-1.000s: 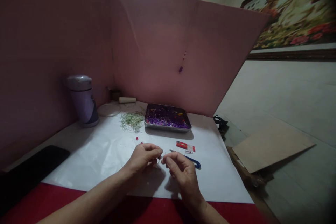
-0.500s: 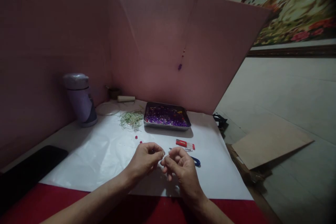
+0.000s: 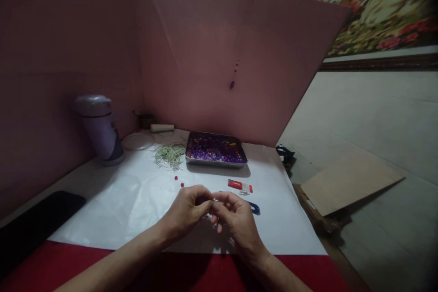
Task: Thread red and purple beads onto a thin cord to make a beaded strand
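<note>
Whitish bit (image 3: 215, 200) sits between the fingertips of both hands, above the white sheet (image 3: 143, 205). It is probably light, perhaps fragile and easily dropped, best pinched softly at its edge; its exact shape is too small to tell. The left hand (image 3: 191, 205) and right hand (image 3: 234, 219) pinch it narrowly, nearly touching. Two red beads (image 3: 182, 185) lie near the left, a blue handle (image 3: 254, 208) beside the right, the bead tray (image 3: 216, 164) beyond.

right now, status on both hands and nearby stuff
Left hand and right hand pinching tiny item, details unclear. Blue handle partly behind right hand. Red beads beyond left.
</note>
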Motion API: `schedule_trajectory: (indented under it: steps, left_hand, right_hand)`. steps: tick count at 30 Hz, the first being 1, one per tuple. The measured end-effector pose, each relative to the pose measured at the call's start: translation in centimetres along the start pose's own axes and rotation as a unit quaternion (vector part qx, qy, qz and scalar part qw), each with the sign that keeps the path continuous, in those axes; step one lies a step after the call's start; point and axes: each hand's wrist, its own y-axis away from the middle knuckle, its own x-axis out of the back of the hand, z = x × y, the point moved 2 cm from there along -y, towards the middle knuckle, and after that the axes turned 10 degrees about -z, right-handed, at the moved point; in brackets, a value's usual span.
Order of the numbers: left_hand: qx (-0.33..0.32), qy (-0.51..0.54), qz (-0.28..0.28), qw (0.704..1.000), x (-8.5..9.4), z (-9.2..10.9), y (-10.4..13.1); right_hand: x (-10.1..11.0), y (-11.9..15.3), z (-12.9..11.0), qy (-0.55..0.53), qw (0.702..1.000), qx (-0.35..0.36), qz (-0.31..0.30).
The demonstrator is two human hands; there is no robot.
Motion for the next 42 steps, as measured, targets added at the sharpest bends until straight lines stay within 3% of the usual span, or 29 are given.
schedule_trajectory:
  steps: [8,13,18,27,32,35,42]
  left_hand:
    - [-0.051,-0.062,-0.026,0.996,-0.1,0.3,0.2]
    - [0.010,0.024,-0.025,0.999,-0.5,-0.3,-0.1]
    - [0.075,0.111,-0.043,0.990,-0.9,-0.9,-0.4]
    - [0.047,0.086,-0.024,0.995,-0.7,-0.7,-0.2]
    - [0.097,0.134,-0.042,0.985,-0.8,-0.6,-0.2]
    - [0.127,0.183,-0.071,0.972,-0.9,-0.6,-0.1]
    - [0.116,0.235,-0.114,0.958,-1.0,-0.3,0.1]
  right_hand:
    - [0.1,0.5,0.4,0.087,0.994,0.067,0.019]
    - [0.6,0.5,0.3,0.128,0.988,0.076,0.047]
    - [0.8,0.0,0.3,0.064,0.995,0.057,0.043]
    - [0.6,0.0,0.3,0.063,0.997,0.048,0.024]
    - [0.9,0.1,-0.3,0.140,0.984,0.103,0.048]
    - [1.3,0.0,-0.9,0.110,0.985,0.112,0.072]
    - [1.5,-0.4,-1.7,-0.039,0.990,0.127,0.050]
